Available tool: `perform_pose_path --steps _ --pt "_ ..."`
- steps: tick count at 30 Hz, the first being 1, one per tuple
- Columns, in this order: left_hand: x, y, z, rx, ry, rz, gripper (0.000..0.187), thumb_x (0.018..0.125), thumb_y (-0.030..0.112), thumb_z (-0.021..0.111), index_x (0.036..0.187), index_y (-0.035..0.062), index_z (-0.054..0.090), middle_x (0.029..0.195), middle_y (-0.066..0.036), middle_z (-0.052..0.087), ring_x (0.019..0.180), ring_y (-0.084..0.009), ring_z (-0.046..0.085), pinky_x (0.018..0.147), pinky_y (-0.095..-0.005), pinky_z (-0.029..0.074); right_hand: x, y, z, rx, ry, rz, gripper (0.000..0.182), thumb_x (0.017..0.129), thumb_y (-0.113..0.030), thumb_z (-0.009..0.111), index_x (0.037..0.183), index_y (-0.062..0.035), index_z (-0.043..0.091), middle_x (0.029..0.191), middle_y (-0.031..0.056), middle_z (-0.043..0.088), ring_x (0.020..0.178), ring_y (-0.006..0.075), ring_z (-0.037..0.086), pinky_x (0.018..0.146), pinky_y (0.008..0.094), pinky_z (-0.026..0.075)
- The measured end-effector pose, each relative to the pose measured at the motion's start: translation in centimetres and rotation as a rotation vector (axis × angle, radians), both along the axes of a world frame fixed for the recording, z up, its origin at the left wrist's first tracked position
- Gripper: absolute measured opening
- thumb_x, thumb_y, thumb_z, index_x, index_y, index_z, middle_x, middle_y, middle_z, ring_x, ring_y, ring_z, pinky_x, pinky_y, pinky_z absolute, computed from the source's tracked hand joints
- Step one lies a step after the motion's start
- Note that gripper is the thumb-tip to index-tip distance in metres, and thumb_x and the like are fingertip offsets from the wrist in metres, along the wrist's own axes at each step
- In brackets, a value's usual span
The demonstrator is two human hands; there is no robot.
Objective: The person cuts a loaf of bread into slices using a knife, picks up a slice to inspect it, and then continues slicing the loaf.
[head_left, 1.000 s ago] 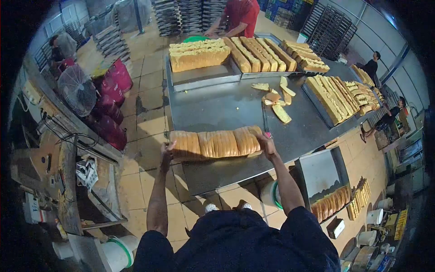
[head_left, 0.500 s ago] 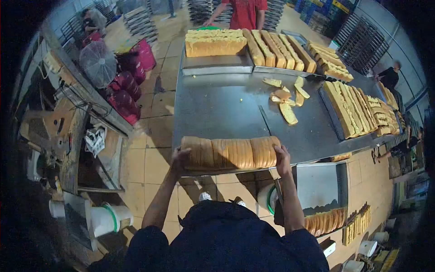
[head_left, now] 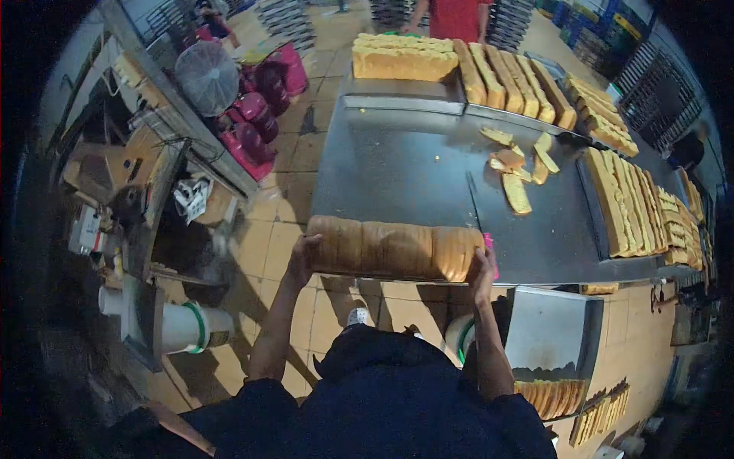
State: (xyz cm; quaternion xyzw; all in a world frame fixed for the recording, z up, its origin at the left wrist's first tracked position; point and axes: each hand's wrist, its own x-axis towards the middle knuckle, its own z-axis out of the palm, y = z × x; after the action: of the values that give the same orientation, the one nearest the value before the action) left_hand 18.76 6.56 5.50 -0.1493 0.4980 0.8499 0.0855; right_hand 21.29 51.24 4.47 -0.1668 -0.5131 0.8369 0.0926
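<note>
A long brown-crusted loaf of bread (head_left: pixel 397 249) spans the gap between my two hands at the near edge of the metal table (head_left: pixel 382 172). My left hand (head_left: pixel 304 256) presses on its left end, close to the table's left corner. At the other end, my right hand (head_left: pixel 482 269) grips the crust. Beside the right fingers shows a bright pink piece (head_left: pixel 491 243), in line with a thin dark strip lying on the table. Farther in lie several cut bread pieces (head_left: pixel 516 195) in a loose heap.
Yellow-topped loaves (head_left: pixel 405 57) stand along the far side, with more loaf rows (head_left: pixel 623 203) at the right. Below the near edge, a metal tray (head_left: pixel 547 329) holds slices. A person in red (head_left: pixel 456 19) stands across the table. A white bucket (head_left: pixel 187 327) is at left.
The loaf has moved left along the near edge and towards me, with both hands on it. The pink piece by my right hand has come into view. My view has shifted left.
</note>
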Motion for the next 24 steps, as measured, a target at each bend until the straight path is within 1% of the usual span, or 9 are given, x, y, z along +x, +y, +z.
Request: perform_pose_path --steps 3,6,7,8,11,13,16,20,24 --pt "-1.0 -1.9 -1.0 -0.296 -0.010 -0.141 0.067 0.089 0.050 0.067 0.133 0.0016 0.052 0.121 -0.012 0.062 0.113 -0.0261 0.060 0.101 -0.0433 0.047 -0.2 -0.1 -0.9 0.140 0.009 -0.067 0.036 0.098 -0.022 0.057 0.129 -0.0027 0.054 0.115 0.0046 0.061 0.107 0.0199 0.058 0.096 0.0333 0.045" --pt "-0.8 -2.4 2.0 -0.775 0.047 -0.212 0.091 0.078 0.057 0.077 0.141 0.0012 0.043 0.132 -0.014 0.053 0.121 -0.0282 0.054 0.104 -0.0466 0.045 0.2 0.1 0.2 0.659 -0.129 -0.027 0.040 0.101 -0.024 0.054 0.133 -0.0007 0.052 0.117 0.0072 0.059 0.111 0.0215 0.056 0.098 0.0344 0.043" --pt "-0.6 -3.0 3.2 -0.985 0.063 -0.210 0.099 0.074 0.057 0.081 0.144 0.0018 0.039 0.137 -0.016 0.049 0.126 -0.0300 0.050 0.106 -0.0482 0.043 1.0 -0.1 2.2 0.881 -0.070 -0.001 0.057 0.096 -0.030 0.062 0.141 -0.0010 0.045 0.132 0.0156 0.052 0.128 0.0292 0.047 0.108 0.0406 0.038" --pt "-0.6 -2.9 4.3 -1.196 0.082 -0.205 0.107 0.069 0.058 0.085 0.147 0.0023 0.036 0.142 -0.017 0.045 0.131 -0.0318 0.047 0.108 -0.0498 0.041 1.7 -0.1 4.0 1.040 0.030 0.059 0.065 0.091 -0.032 0.067 0.144 -0.0024 0.042 0.137 0.0175 0.048 0.132 0.0323 0.042 0.111 0.0431 0.034" --pt "-1.1 -2.4 8.3 -1.521 0.732 -0.441 0.127 0.055 0.055 0.093 0.153 0.0085 0.027 0.153 -0.020 0.030 0.143 -0.0377 0.030 0.117 -0.0530 0.030 2.1 -0.5 7.7 1.461 0.263 0.303 0.089 0.077 -0.034 0.078 0.150 -0.0071 0.036 0.149 0.0211 0.037 0.142 0.0401 0.030 0.119 0.0499 0.023" --pt "-1.7 -1.0 8.6 -1.637 0.795 -0.640 0.132 0.051 0.052 0.094 0.155 0.0131 0.023 0.155 -0.020 0.027 0.145 -0.0397 0.025 0.120 -0.0532 0.024 0.7 -0.3 8.7 1.682 0.314 0.521 0.100 0.068 -0.034 0.083 0.152 -0.0108 0.034 0.153 0.0206 0.032 0.144 0.0436 0.024 0.121 0.0534 0.017" --pt "-3.4 0.2 8.3 -1.647 0.791 -0.860 0.137 0.045 0.044 0.096 0.156 0.0172 0.019 0.156 -0.018 0.027 0.145 -0.0398 0.024 0.122 -0.0525 0.021 -0.6 0.5 6.9 1.977 0.303 0.602 0.108 0.063 -0.027 0.083 0.156 -0.0167 0.028 0.156 0.0166 0.029 0.147 0.0395 0.022 0.121 0.0567 0.015" --pt "-4.2 0.8 9.0 -1.572 0.834 -0.880 0.133 0.047 0.038 0.096 0.155 0.0156 0.021 0.156 -0.017 0.028 0.145 -0.0387 0.026 0.122 -0.0520 0.022 0.3 1.2 6.4 1.882 0.225 0.542 0.110 0.058 -0.026 0.083 0.155 -0.0176 0.030 0.156 0.0176 0.030 0.147 0.0404 0.021 0.120 0.0577 0.015" --pt "-4.6 -0.4 8.5 -1.586 0.895 -0.905 0.128 0.051 0.040 0.094 0.154 0.0142 0.023 0.156 -0.017 0.028 0.144 -0.0376 0.027 0.121 -0.0506 0.023 0.7 0.4 6.4 1.796 0.259 0.513 0.105 0.060 -0.029 0.082 0.153 -0.0153 0.034 0.154 0.0210 0.030 0.146 0.0425 0.022 0.119 0.0575 0.017"
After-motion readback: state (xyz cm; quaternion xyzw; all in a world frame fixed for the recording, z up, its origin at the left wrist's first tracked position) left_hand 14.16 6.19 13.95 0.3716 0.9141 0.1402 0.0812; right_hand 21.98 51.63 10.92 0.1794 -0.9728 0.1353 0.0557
